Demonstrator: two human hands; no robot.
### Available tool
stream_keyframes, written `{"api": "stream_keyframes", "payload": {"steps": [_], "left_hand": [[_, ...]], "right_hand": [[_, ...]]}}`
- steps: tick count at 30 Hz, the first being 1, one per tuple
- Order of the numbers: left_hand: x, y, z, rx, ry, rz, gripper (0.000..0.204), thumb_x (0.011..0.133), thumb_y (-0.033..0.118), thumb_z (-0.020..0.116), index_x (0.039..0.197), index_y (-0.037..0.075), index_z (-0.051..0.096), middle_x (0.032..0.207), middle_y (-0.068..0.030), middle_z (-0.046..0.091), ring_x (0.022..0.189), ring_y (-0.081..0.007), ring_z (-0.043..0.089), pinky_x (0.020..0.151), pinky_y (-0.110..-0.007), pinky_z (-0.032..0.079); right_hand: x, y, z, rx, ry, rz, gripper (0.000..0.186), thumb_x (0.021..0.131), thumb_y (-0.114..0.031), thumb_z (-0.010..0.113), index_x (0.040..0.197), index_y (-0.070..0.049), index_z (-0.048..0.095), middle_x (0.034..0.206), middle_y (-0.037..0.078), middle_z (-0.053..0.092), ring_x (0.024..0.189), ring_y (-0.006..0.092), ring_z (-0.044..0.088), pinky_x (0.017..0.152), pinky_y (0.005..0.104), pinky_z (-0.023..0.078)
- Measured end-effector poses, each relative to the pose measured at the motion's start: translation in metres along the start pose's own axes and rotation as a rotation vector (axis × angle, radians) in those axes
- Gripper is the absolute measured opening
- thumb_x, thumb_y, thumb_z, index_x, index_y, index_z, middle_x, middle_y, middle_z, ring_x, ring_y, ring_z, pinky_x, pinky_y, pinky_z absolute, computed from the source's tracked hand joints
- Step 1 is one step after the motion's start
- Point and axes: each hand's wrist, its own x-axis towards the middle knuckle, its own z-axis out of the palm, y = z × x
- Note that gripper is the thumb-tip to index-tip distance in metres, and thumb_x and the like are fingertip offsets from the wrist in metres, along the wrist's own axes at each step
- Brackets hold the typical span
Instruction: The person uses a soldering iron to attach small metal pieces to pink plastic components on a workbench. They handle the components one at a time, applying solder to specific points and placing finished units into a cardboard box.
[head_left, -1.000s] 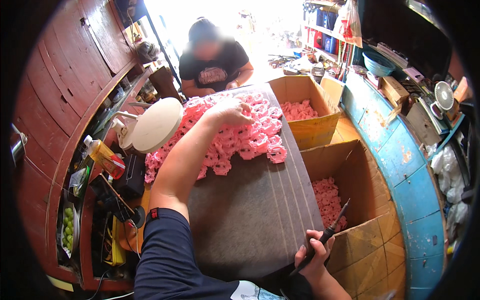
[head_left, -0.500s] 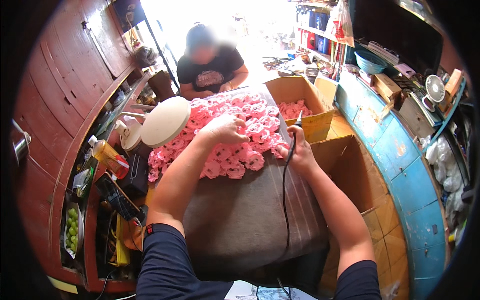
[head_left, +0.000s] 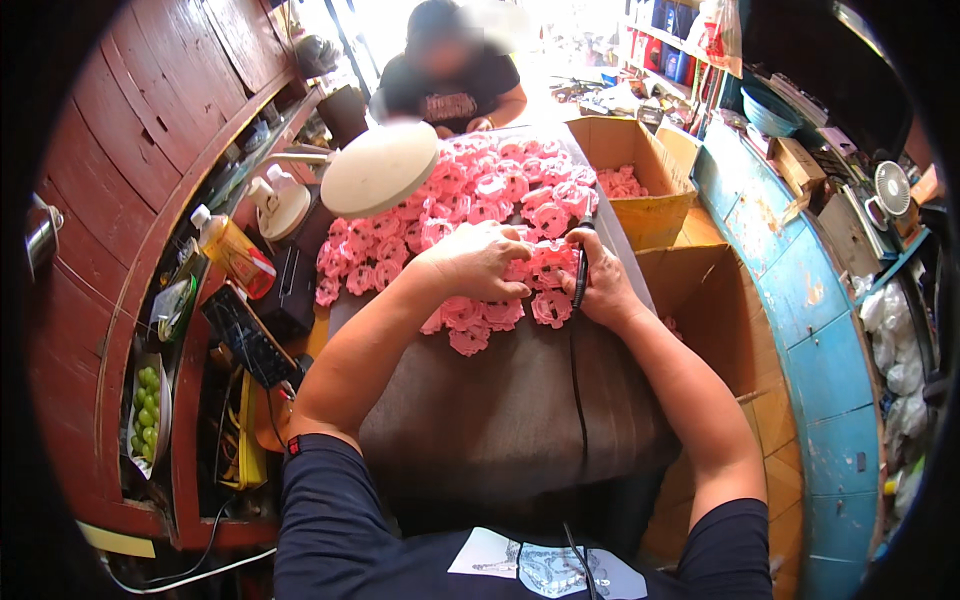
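Pink pieces (head_left: 462, 205), frilled and flower-like, cover the far part of the dark counter (head_left: 470, 410), many of them overlapping, with the near part bare. At far left, green grapes (head_left: 146, 418) lie in a pale tray; beside them come a phone (head_left: 248, 335), propped at a slant, and an amber bottle (head_left: 238, 255) with a white cap. A round white lamp head (head_left: 381, 168) overhangs the left side of the pile.

The left hand (head_left: 480, 262) reaches over the near middle of the pile, palm down. Its grip is open, thumb and fingers parted around pieces at the front; whether the fingertips touch one, I cannot tell. Across the counter, another person (head_left: 455, 85) sits facing this way.

The right hand (head_left: 607, 283), at the pile's right edge, has its grip closed round a black pen-like tool (head_left: 582, 268), held nearly upright, its cord hanging toward the person's lap. The working tip is lost against the pink.

Further right stand two open cardboard boxes (head_left: 655, 222), the farther one with pink pieces inside, then a blue cabinet (head_left: 812, 330).

The step in hand appears to be picking out a piece between both hands. The next move would call for the left fingers closing on one piece, with the tool's tip kept clear of them.
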Motion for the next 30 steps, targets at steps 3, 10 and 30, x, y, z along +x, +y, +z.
{"api": "stream_keyframes", "payload": {"steps": [3,10,30], "left_hand": [[-0.021,0.019,0.003,-0.008,0.03,0.01,0.054,0.082,0.043,0.084,0.122,0.009,0.074,0.133,-0.013,0.067,0.126,-0.0357,0.062,0.105,-0.05,0.051],[-0.07,0.052,0.011,0.162,0.137,0.085,0.067,0.078,0.042,0.087,0.131,0.008,0.065,0.14,-0.0135,0.062,0.142,-0.0372,0.049,0.114,-0.055,0.042],[-0.152,0.045,0.014,-0.138,0.343,0.047,0.044,0.089,0.032,0.083,0.124,0.008,0.071,0.131,-0.0167,0.067,0.126,-0.0403,0.061,0.109,-0.053,0.048]], "right_hand": [[-0.016,-0.016,-0.004,0.05,-0.016,0.006,0.056,0.088,-0.02,0.081,0.135,-0.011,0.051,0.106,0.025,0.069,0.103,0.0476,0.068,0.09,0.052,0.054],[-0.05,-0.054,-0.012,-0.024,-0.048,-0.164,0.053,0.083,-0.014,0.08,0.13,-0.005,0.058,0.118,0.023,0.069,0.112,0.0453,0.066,0.098,0.0501,0.053],[-0.09,-0.101,-0.011,-0.306,0.007,-0.269,0.057,0.084,-0.023,0.081,0.133,-0.007,0.059,0.126,0.027,0.068,0.125,0.0534,0.058,0.11,0.0593,0.043]]}}
